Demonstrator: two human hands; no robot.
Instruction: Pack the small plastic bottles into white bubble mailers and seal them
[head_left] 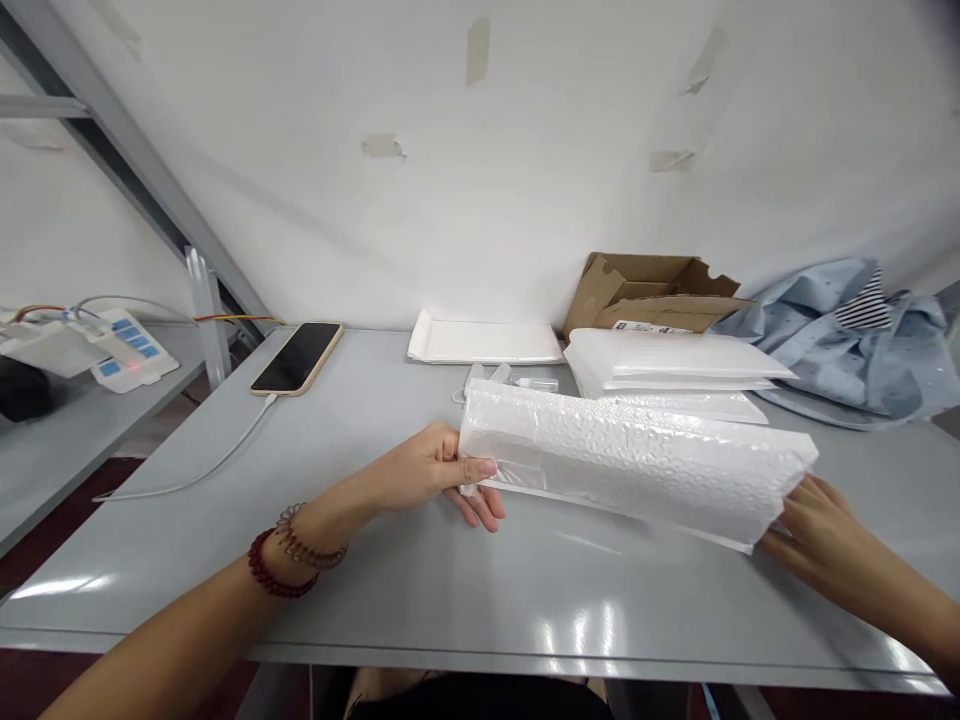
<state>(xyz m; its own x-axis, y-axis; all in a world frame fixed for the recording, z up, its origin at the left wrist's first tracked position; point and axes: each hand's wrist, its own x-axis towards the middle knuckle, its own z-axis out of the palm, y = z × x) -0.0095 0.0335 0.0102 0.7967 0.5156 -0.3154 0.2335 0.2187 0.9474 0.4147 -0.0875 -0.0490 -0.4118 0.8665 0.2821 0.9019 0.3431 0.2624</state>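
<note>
A white bubble mailer [637,455] is held stretched sideways above the grey table. My left hand [461,475] pinches its left end, thumb on top and fingers beneath. At the mailer's wide right end, my right hand [814,525] reaches into the mouth, and its fingertips are hidden inside. Just behind the mailer lie a few small clear plastic pieces [534,383], partly covered by it. A pile of similar white bubble mailers [667,358] rests at the back right.
Flat white mailers [487,341] lie by the wall. A cardboard box [652,290] stands behind the pile, beside bunched light-blue cloth [847,340]. At the left are a phone [298,358] on a white cable [225,462] and a power strip [135,350] on a lower shelf.
</note>
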